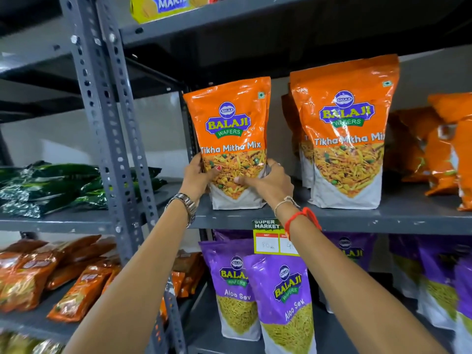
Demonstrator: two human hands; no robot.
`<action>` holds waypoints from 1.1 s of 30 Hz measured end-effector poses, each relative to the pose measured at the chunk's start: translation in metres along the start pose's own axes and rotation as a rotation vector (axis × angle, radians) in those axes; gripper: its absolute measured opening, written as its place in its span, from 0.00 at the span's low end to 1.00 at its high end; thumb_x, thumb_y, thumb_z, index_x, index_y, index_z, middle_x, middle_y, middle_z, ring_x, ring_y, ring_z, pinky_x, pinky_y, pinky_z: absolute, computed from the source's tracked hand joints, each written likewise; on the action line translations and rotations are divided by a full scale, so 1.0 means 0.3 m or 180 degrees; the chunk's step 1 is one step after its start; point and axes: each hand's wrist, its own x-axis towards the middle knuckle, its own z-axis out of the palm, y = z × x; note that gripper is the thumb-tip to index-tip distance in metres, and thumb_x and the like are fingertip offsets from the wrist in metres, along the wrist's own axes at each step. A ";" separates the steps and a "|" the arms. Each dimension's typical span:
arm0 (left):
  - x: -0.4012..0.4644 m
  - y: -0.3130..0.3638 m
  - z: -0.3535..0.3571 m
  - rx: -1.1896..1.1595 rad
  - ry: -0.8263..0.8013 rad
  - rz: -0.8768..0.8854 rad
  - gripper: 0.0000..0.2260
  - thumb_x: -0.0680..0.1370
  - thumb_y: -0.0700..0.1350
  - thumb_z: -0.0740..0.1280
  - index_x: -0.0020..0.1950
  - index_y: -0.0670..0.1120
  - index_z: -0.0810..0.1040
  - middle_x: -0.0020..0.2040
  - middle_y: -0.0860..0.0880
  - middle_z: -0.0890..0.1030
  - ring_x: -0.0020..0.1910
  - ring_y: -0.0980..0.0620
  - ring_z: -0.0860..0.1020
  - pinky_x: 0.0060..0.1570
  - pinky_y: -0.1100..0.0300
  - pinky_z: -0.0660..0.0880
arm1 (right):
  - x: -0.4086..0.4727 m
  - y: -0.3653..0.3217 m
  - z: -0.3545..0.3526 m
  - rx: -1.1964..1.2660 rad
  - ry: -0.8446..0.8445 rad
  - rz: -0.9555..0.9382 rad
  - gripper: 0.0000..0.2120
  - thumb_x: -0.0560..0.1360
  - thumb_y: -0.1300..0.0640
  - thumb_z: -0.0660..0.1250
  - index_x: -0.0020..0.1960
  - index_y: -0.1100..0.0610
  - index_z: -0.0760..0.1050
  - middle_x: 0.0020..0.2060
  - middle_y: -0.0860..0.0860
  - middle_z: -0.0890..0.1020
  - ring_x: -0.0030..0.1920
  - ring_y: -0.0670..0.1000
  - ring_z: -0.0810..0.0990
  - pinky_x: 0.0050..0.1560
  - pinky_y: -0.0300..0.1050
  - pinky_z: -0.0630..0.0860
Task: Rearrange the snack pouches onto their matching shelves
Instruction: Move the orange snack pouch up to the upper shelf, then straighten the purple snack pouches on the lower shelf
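An orange Tikha Mitha Mix pouch stands upright at the left end of the middle grey shelf. My left hand grips its lower left side and my right hand grips its lower right side, thumbs across the front. To its right stands a second orange Tikha Mitha Mix pouch with more of the same behind it. On the shelf below stand purple Aloo Sev pouches, the nearest one leaning slightly.
A slotted grey upright divides this rack from the left one, which holds dark green packets and orange-brown packets. Loose orange bags lie at the far right. A yellow price tag hangs from the shelf edge.
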 end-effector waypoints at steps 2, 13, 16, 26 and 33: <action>-0.002 0.000 0.003 0.0039 0.0021 -0.0002 0.19 0.73 0.36 0.66 0.64 0.42 0.68 0.65 0.39 0.75 0.62 0.41 0.74 0.62 0.39 0.71 | 0.001 -0.003 -0.001 0.0002 -0.0036 -0.0013 0.34 0.57 0.40 0.79 0.59 0.51 0.74 0.54 0.51 0.83 0.54 0.56 0.81 0.49 0.44 0.73; -0.040 -0.020 0.001 0.1250 0.0354 0.0137 0.26 0.74 0.52 0.65 0.69 0.48 0.62 0.69 0.46 0.70 0.64 0.44 0.72 0.58 0.47 0.72 | -0.072 -0.006 -0.038 -0.0462 -0.0041 -0.0232 0.43 0.61 0.36 0.75 0.70 0.49 0.63 0.63 0.52 0.78 0.62 0.58 0.78 0.55 0.51 0.74; -0.162 -0.070 0.011 0.1698 0.0990 0.0613 0.27 0.73 0.57 0.64 0.69 0.49 0.62 0.69 0.48 0.68 0.61 0.48 0.74 0.51 0.52 0.70 | -0.202 0.060 -0.090 -0.0081 0.0765 -0.0730 0.32 0.66 0.44 0.75 0.67 0.47 0.67 0.58 0.47 0.80 0.56 0.50 0.80 0.52 0.47 0.76; -0.670 -0.620 0.269 -0.0049 0.1438 -0.0419 0.22 0.71 0.52 0.63 0.60 0.42 0.70 0.55 0.45 0.76 0.55 0.43 0.74 0.56 0.47 0.70 | -0.488 0.710 -0.146 -0.0159 0.1389 0.0207 0.09 0.68 0.56 0.71 0.47 0.54 0.77 0.41 0.51 0.83 0.36 0.48 0.82 0.36 0.33 0.68; -0.767 -0.791 0.435 -0.1102 0.0775 -0.1761 0.22 0.79 0.42 0.58 0.72 0.42 0.58 0.73 0.46 0.63 0.67 0.54 0.64 0.63 0.60 0.61 | -0.372 1.214 -0.057 0.0221 -0.0715 0.1155 0.51 0.54 0.32 0.76 0.71 0.52 0.63 0.69 0.56 0.72 0.69 0.54 0.70 0.70 0.58 0.67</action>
